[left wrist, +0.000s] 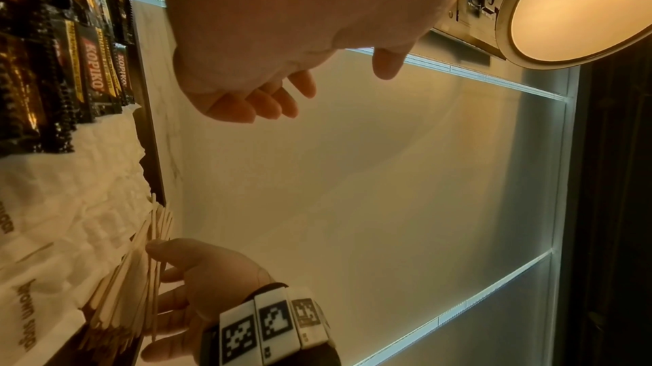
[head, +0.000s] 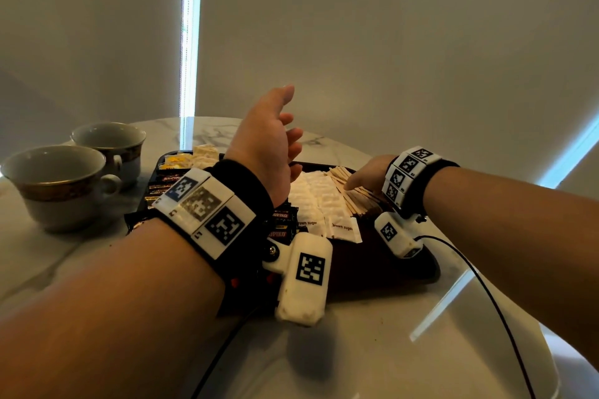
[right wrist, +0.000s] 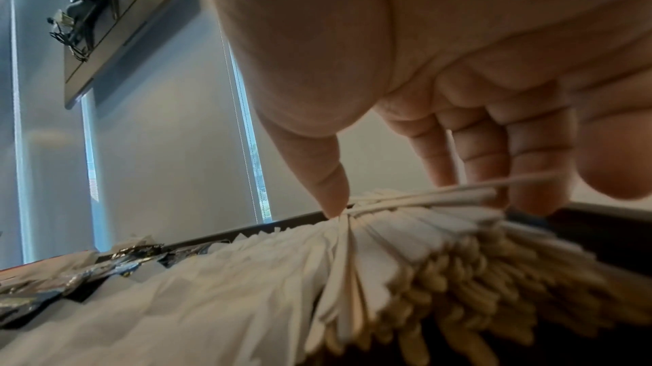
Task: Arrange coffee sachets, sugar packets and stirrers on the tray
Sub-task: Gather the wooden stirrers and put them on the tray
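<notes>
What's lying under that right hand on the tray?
A fanned pile of wooden stirrers lies under the right hand on the dark tray, beside the brown sugar packets. The tray beneath the pile is covered.

Looks like a home dining corner or hotel lounge: marble-topped table, two gilt-rimmed teacups near its left edge, drawn roller blinds, round ceiling lamp.

L hand raised, fingers relaxed, R hand lowered, fingers down
</notes>
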